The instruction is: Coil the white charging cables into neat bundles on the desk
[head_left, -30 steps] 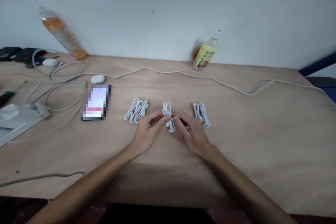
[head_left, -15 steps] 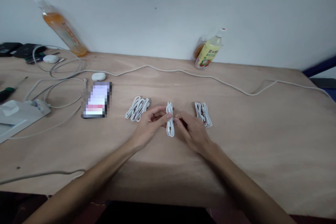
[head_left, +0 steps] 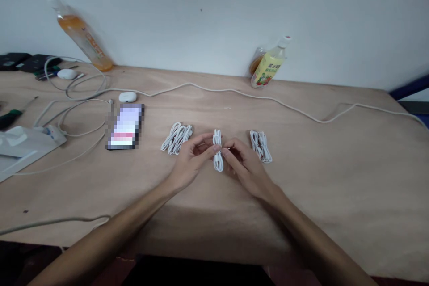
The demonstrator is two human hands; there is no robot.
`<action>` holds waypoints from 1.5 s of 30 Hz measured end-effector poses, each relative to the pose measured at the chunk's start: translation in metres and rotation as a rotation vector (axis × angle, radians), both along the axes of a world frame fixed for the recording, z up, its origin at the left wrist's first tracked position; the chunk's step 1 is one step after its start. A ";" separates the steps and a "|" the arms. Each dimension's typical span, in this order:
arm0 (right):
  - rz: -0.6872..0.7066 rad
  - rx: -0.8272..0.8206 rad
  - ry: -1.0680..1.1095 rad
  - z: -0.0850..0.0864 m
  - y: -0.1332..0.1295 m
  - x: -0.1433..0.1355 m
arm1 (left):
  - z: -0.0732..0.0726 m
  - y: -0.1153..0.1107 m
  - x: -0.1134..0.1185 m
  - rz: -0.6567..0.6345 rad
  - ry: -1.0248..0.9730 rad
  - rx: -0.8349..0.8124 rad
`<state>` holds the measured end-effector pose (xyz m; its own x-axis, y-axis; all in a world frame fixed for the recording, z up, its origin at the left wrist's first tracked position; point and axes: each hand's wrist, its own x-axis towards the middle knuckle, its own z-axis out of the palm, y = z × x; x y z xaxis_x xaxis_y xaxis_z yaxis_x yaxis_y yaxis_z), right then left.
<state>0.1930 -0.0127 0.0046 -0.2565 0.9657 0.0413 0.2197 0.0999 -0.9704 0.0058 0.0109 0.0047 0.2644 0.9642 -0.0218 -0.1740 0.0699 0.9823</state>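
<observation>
A coiled white charging cable [head_left: 218, 163] is held upright over the table, pinched by the thumb and fingers of my left hand [head_left: 192, 156]. From the other side, my right hand [head_left: 246, 163] brings its thumb and forefinger together against the middle of the coil. What lies between those right fingertips is too small to make out. Beside my left fingers rests a pile of bundled white cables [head_left: 176, 138]. Another group of bundled white cables [head_left: 261, 146] lies just behind my right hand.
On the left are a phone [head_left: 125, 126], a white earbud case [head_left: 128, 97], loose cords and a white device [head_left: 27, 143]. An orange drink bottle [head_left: 85, 40] and a yellow-labelled bottle [head_left: 270, 65] lean at the wall. A long white cord [head_left: 241, 94] crosses behind the cables.
My right fingertips have shifted slightly at the coil, with the fingers curling differently. The left hand keeps its hold on the cable. The whole view has moved a little.
</observation>
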 end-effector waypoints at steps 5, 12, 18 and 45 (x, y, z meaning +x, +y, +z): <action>0.018 0.045 0.005 0.001 -0.001 -0.001 | 0.000 -0.001 0.001 -0.054 -0.005 -0.027; 0.009 0.064 0.004 0.004 -0.002 -0.003 | -0.006 -0.002 0.002 -0.071 -0.144 -0.225; -0.062 -0.112 0.173 -0.003 0.000 -0.005 | -0.007 -0.007 -0.004 0.011 0.197 0.251; -0.029 0.119 0.000 0.002 -0.002 -0.007 | -0.003 -0.004 0.004 -0.022 -0.162 -0.379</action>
